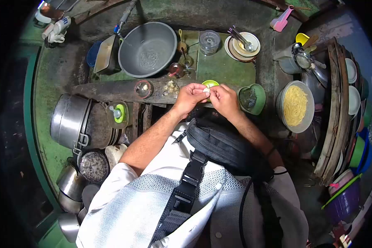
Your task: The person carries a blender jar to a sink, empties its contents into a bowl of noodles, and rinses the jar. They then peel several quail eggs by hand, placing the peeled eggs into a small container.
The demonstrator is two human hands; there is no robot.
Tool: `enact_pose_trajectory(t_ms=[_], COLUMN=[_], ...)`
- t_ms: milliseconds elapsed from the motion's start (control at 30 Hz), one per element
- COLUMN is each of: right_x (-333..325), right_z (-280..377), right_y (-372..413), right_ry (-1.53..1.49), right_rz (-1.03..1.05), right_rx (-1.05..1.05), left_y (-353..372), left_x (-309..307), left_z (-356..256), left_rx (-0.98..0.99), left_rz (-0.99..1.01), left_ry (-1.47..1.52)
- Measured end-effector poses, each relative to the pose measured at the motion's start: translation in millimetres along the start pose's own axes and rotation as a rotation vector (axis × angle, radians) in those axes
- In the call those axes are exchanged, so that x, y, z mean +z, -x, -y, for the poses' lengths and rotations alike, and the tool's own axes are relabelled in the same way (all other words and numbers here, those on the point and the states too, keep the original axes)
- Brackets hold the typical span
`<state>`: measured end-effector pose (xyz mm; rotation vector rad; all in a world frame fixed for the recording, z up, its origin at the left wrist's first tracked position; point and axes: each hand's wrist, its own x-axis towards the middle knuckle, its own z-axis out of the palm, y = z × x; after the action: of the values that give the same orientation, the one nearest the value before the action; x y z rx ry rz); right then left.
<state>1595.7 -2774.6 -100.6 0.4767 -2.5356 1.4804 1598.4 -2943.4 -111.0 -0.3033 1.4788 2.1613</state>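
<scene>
Both of my hands meet at the wooden ledge, over a small lime-green bowl [211, 83]. Pinched between the fingertips of my left hand [191, 98] and my right hand [226, 100] is a small whitish piece [206, 89], which looks like a garlic clove. To the left of my hands, a small glass dish [144, 89] holds pale pieces. Beside it, nearer my left hand, lies a clump of whitish peels or cloves [170, 88]. A green heart-shaped bowl [252, 99] with something dark inside stands just right of my right hand.
A large grey basin [148, 49] stands under a tap at the back. Stacked plates [242, 44] with cutlery are at the back right. A bowl of yellow noodles [294, 105] is at the right. Metal pots [70, 120] stand at the left, near a green-capped container [119, 113].
</scene>
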Motion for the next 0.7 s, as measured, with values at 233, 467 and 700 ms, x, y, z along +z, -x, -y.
enact_pose_trajectory(t_ms=[233,467,700], right_x=[2.9,4.7,7.2], right_z=[-4.5,-6.0,-15.1], right_y=[-0.9,-0.2,0.0], right_ry=[0.027,-0.058,-0.165], right_rz=[0.009,-0.001,0.01], right_rx=[-0.027,0.117,0.259], left_y=[0.0,2.2,0.2], left_x=[0.0,-4.9,-16.5], left_z=[-1.0,-3.4,0.9], left_rx=[0.029,-0.037,-0.196], left_rz=[0.028,0.077,0.16], left_ry=[-0.007,-0.056,0.215])
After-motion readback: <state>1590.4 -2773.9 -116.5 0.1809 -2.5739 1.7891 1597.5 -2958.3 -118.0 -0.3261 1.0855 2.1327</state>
